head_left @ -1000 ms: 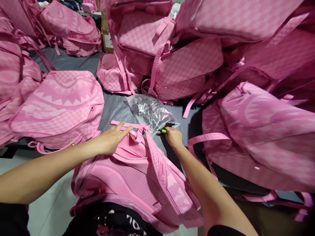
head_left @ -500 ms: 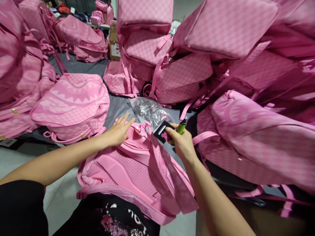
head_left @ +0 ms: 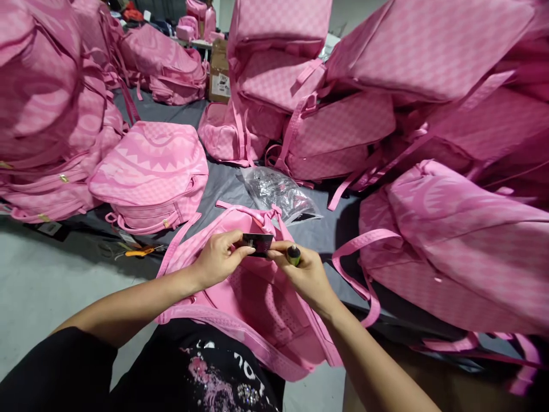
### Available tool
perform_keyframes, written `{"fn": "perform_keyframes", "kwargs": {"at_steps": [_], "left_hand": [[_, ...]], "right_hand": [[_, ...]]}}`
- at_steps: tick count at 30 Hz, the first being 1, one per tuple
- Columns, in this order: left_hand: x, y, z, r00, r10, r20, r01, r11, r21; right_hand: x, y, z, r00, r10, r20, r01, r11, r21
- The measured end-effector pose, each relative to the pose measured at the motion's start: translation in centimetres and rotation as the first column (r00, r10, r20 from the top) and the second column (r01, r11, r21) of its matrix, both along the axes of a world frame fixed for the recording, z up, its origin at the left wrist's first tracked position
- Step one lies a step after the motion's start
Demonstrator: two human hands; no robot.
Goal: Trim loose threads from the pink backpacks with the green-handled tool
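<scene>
Kinda cramped: bare grey cloth [head_left: 221, 180] at 11 o'clock from the black card [head_left: 258, 242], pink backpack [head_left: 261, 297] filling 6. Left hand [head_left: 221, 257] pinches the card's 9 o'clock end, right hand [head_left: 306, 272] the 3 o'clock end plus a green pen [head_left: 293, 255]. Half a second ago, left's off it.

We have drawn the black card [head_left: 262, 240] nearer, from beside the clear plastic bag [head_left: 278, 191] to above the pink backpack [head_left: 257, 292]. Our left hand [head_left: 221, 256], formerly on the backpack's far edge, now grips its left end; our right hand [head_left: 303, 273] has shifted left and nearer.
</scene>
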State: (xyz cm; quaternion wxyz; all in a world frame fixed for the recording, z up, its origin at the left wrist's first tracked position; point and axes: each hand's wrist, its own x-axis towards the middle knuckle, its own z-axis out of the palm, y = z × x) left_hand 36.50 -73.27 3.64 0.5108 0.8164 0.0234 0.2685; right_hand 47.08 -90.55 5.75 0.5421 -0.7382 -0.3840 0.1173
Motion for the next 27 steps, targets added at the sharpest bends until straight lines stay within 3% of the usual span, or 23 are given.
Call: {"fn": "perform_keyframes", "kwargs": {"at_steps": [4, 7, 10, 13, 16, 19, 22, 27], "left_hand": [[-0.9, 0.2, -1.1, 1.000, -0.030, 0.000, 0.030, 0.998, 0.061], [-1.9, 0.6, -1.9, 0.999, -0.025, 0.032, 0.020, 0.987, 0.158], [-3.0, 1.8, -2.6, 0.981, 0.141, 0.135, -0.176, 0.940, 0.294], [-3.5, 3.4, -3.3, 0.934, 0.355, 0.050, -0.341, 0.838, 0.426], [-3.1, 4.2, -4.1, 0.900, 0.381, -0.213, -0.219, 0.816, 0.534], [-2.7, 4.3, -4.8, 0.869, 0.388, -0.308, -0.153, 0.801, 0.579], [-2.6, 4.2, -5.3, 0.871, 0.411, -0.270, -0.182, 0.778, 0.601], [-2.7, 4.3, -5.7, 0.874, 0.422, -0.241, -0.199, 0.764, 0.613]], "right_hand": [[-0.6, 0.1, -0.1, 0.974, 0.052, 0.219, -0.043, 0.998, -0.042], [0.2, 0.0, -0.1, 0.897, 0.074, 0.436, -0.031, 0.994, -0.105], [1.7, -0.3, -0.4, 0.826, 0.021, 0.563, 0.120, 0.970, -0.211], [2.6, 0.2, -0.7, 0.850, 0.095, 0.519, 0.175, 0.876, -0.448], [2.4, 1.9, -0.5, 0.854, 0.263, 0.449, 0.153, 0.697, -0.700], [1.8, 4.1, -0.2, 0.812, 0.406, 0.420, 0.143, 0.558, -0.817], [1.8, 5.8, -0.4, 0.769, 0.509, 0.386, 0.111, 0.489, -0.865], [2.3, 6.4, -0.4, 0.726, 0.588, 0.358, 0.066, 0.458, -0.887]]}}
